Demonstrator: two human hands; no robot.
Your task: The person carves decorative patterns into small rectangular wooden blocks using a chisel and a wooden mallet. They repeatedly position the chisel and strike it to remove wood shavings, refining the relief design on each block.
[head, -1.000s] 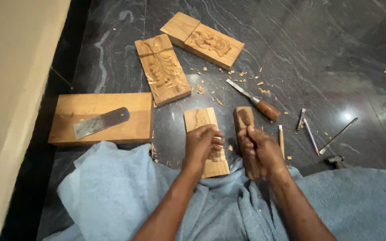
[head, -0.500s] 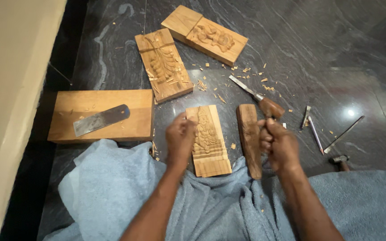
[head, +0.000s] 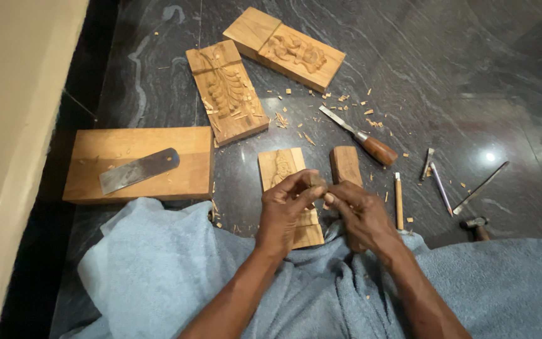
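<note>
My left hand (head: 286, 204) hovers over a small carved wooden block (head: 278, 164) lying on the dark stone floor. Its thumb and fingers pinch a small dark piece (head: 314, 181). My right hand (head: 362, 216) reaches in from the right, and its curled fingertips meet the left fingers at that piece. Whether it grips the piece too is unclear. It covers the near end of a plain rounded wooden block (head: 345, 163). A blue-grey cloth (head: 158, 270) covers my lap below both arms.
A wooden-handled chisel (head: 364, 138) lies beyond the blocks among wood chips. Two larger carved panels (head: 227, 91) (head: 286, 47) lie further away. At left, a plain board (head: 139, 163) carries a flat metal blade (head: 138, 171). Thin tools (head: 399, 201) (head: 439, 182) (head: 479, 187) lie at right.
Both hands have come together over the carved block. The left moved right from the block's edge, and the right moved left off the rounded wooden block.
</note>
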